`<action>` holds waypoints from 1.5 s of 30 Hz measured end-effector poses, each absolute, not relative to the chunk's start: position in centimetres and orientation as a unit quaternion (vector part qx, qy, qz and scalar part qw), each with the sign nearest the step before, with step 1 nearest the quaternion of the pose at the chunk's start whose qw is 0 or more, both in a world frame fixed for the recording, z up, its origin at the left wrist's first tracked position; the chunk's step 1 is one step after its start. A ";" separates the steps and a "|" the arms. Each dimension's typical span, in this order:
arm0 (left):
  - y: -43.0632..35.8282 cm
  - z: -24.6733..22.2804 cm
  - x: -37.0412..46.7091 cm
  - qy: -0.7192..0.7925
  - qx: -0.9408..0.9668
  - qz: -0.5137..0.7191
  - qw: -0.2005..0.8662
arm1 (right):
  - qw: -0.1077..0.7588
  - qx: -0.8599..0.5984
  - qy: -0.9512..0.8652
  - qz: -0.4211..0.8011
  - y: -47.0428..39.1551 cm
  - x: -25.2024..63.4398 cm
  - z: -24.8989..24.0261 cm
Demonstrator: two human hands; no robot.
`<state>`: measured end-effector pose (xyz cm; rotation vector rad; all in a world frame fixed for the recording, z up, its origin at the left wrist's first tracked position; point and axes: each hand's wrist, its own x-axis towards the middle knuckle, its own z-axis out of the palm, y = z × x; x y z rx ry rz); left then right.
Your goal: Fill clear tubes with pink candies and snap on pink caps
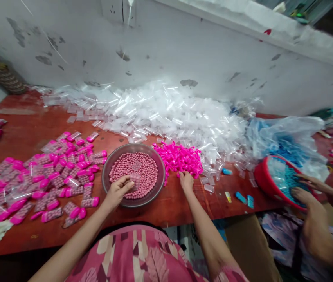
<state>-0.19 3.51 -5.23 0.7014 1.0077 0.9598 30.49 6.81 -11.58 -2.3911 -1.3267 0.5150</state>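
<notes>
Over the metal bowl [105, 178] of round pink beads [128, 166], my left hand [117, 192] is closed on a small clear plastic case [135, 181] filled with pink beads. Another clear case [136, 165] lies on the beads. My right hand [186, 181] reaches to the near edge of a heap of bright pink plastic caps [180, 156], its fingers pinched on a pink cap there, mostly hidden. To the left of the bowl, many bead-filled cases with pink caps [57, 176] are spread over the table.
Empty clear cases [166, 109] are heaped along the wall. At right, a co-worker's hands [304, 192] are in a red basin [263, 180] of blue beads. Blue-capped cases [241, 197] lie on the wooden table [172, 207], and a plastic bag [295, 129] holds blue pieces.
</notes>
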 end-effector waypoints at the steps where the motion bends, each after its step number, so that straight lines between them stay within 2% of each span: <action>1: 3.5 -5.2 0.0 0.458 0.321 0.427 0.711 | 0.159 -0.856 -0.458 0.180 7.0 31.0 -12.4; 8: 3.5 -4.5 1.1 0.464 0.354 0.397 0.708 | 0.076 -0.866 -0.452 0.201 6.5 31.4 -14.6; 14: 3.6 -4.4 2.7 0.454 0.365 0.373 0.722 | 0.071 -0.823 -0.515 0.229 4.3 32.4 -11.1; 19: 3.5 -3.7 4.2 0.425 0.398 0.351 0.733 | 0.002 -0.810 -0.574 0.119 3.3 31.5 -7.0; 21: 3.3 -3.4 4.7 0.416 0.409 0.351 0.732 | 0.040 -0.781 -0.613 0.112 3.4 30.4 -5.5; 25: 3.0 -2.9 5.3 0.389 0.441 0.364 0.723 | 0.197 -0.672 -0.695 0.162 3.3 26.3 -2.6; 27: 2.9 -2.9 5.2 0.390 0.453 0.379 0.707 | 0.240 -0.609 -0.729 0.199 2.8 23.7 -1.4; 31: 2.8 -2.8 3.9 0.407 0.441 0.411 0.686 | 0.272 -0.527 -0.731 0.337 1.5 19.9 0.3; 35: 2.5 -2.5 2.5 0.394 0.449 0.409 0.690 | 0.295 -0.512 -0.600 0.539 1.3 19.3 0.3; 37: 2.4 -2.3 2.1 0.393 0.482 0.402 0.672 | 0.289 -0.510 -0.540 0.603 1.7 19.6 0.0; 39: 2.2 -2.3 1.7 0.404 0.505 0.395 0.653 | 0.281 -0.531 -0.534 0.594 2.2 19.9 -0.1; 42: 2.1 -2.6 1.4 0.440 0.522 0.385 0.622 | 0.316 -0.573 -0.583 0.481 2.7 20.0 0.5; 45: 2.1 -2.7 1.1 0.454 0.554 0.381 0.585 | 0.337 -0.555 -0.649 0.397 2.7 19.2 1.5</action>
